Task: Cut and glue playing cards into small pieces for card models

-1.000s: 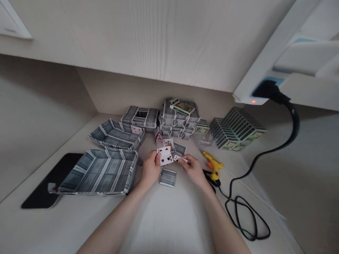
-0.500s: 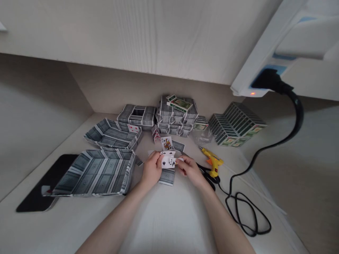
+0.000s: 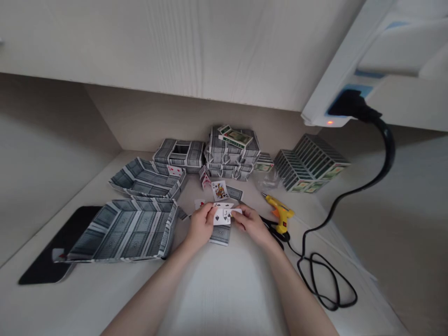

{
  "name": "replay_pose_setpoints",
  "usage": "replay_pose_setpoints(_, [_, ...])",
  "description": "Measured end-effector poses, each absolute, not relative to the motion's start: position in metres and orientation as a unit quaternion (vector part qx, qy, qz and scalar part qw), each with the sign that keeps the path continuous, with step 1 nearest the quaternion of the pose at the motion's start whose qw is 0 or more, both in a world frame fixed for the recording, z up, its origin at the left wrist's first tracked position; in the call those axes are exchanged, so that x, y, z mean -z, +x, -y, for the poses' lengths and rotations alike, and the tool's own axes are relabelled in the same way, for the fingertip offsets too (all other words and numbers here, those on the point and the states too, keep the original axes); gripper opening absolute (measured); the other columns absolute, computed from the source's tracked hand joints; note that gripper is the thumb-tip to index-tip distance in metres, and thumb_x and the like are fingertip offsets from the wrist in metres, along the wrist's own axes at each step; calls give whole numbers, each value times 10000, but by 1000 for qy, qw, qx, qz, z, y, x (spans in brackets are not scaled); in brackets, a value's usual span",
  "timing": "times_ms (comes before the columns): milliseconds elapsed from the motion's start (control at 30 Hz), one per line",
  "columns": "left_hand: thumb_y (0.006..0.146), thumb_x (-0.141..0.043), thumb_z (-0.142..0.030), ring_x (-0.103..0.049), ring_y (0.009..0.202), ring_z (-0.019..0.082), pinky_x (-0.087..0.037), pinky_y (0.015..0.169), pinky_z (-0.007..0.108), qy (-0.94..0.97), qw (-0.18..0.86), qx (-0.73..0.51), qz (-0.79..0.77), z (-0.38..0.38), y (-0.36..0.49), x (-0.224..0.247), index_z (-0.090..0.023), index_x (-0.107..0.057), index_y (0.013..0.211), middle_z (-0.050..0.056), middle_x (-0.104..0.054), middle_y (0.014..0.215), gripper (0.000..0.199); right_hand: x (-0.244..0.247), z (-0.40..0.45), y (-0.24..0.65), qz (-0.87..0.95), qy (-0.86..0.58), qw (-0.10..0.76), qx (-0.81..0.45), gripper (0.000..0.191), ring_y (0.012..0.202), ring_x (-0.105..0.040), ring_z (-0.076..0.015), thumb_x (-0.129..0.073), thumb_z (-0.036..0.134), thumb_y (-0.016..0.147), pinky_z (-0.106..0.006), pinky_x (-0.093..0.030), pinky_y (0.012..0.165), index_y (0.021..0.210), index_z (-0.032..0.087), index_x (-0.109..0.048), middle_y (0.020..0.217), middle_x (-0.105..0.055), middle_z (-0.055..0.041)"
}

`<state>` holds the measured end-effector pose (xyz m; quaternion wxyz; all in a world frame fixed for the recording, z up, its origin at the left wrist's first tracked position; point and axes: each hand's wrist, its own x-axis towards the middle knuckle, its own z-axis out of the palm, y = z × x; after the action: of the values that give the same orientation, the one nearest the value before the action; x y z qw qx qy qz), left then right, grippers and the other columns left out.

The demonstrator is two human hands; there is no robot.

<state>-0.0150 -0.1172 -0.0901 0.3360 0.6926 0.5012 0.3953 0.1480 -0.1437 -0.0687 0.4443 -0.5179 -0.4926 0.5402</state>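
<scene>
My left hand (image 3: 202, 224) is closed on a folded spade playing card (image 3: 219, 216), its fingers at the left edge. At the right edge, my right hand (image 3: 249, 225) pinches a small white card piece with a J (image 3: 227, 213), which lies against the folded card. Beneath the hands rests a face-down grey-backed card (image 3: 220, 234). Just beyond them are a queen card (image 3: 220, 190) and another grey-backed card (image 3: 234, 192). A yellow glue gun (image 3: 281, 212) lies to the right of my right hand.
Two open trays built of cards (image 3: 122, 229) stand at left, one overlapping a black pad (image 3: 45, 266). Card-built boxes (image 3: 233, 151) line the back, with stacked card packs (image 3: 310, 163) at right. A black cord (image 3: 336, 205) hangs from the power strip (image 3: 315, 114) and coils on the table.
The small J piece has shifted slightly against the folded card. Both hands keep their hold, and the view has moved a little.
</scene>
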Motion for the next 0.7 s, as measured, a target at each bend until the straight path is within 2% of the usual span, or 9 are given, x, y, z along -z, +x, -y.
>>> replay_pose_setpoints(133, [787,-465,-333,-557,691,139,-421,621,236,612,500,-437,-430,117,-12,92,-168,-575,905,25,-629,779,231,66,143,149,480,-524,445,-545,278,361,-302,-56,-601,424,684,-209,-183,375,690,172,-483,439,-389,85])
replay_pose_setpoints(300, [648,-555,-256,-593,717,163,-452,635,255,463,658,-458,-379,120,-9,82,-132,-642,831,50,-664,785,238,65,143,151,467,-513,458,-556,268,340,-321,-50,-601,401,681,-206,-176,353,656,178,-455,458,-429,78])
replay_pose_setpoints(400, [640,-532,-308,-614,720,194,-473,651,301,383,729,-448,-348,122,-8,77,-101,-660,810,91,-675,778,297,66,142,151,469,-521,464,-542,260,326,-307,-47,-601,390,679,-205,-171,342,642,179,-455,442,-423,80])
replay_pose_setpoints(533, [662,-577,-421,-612,670,179,-476,613,296,361,738,-416,-391,120,-6,77,-96,-648,788,95,-669,746,356,67,143,149,489,-537,470,-502,239,344,-305,-51,-594,367,683,-206,-193,357,623,180,-458,429,-413,79])
replay_pose_setpoints(700, [577,-707,-334,-590,651,140,-439,554,230,443,689,-388,-423,118,-7,77,-139,-628,933,46,-662,758,414,67,148,147,541,-537,463,-453,214,402,-324,-71,-573,360,716,-211,-244,408,640,182,-482,436,-392,76])
